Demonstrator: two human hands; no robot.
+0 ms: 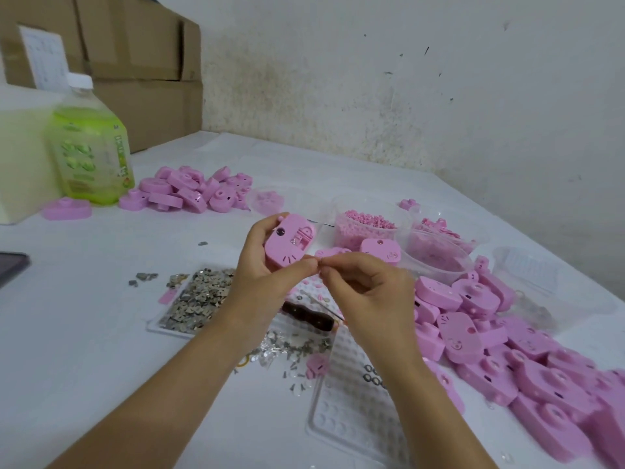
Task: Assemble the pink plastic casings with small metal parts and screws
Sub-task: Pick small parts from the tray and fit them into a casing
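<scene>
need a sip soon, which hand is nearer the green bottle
Left. The left hand, holding a pink casing, is to the right of the green bottle; the right hand is farther right.

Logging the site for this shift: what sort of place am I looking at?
Probably a small hand-assembly workshop: heaps of identical pink casings across the table, a tray of small metal parts, tubs of pink pieces, and stacked cardboard boxes by a stained wall.
</scene>
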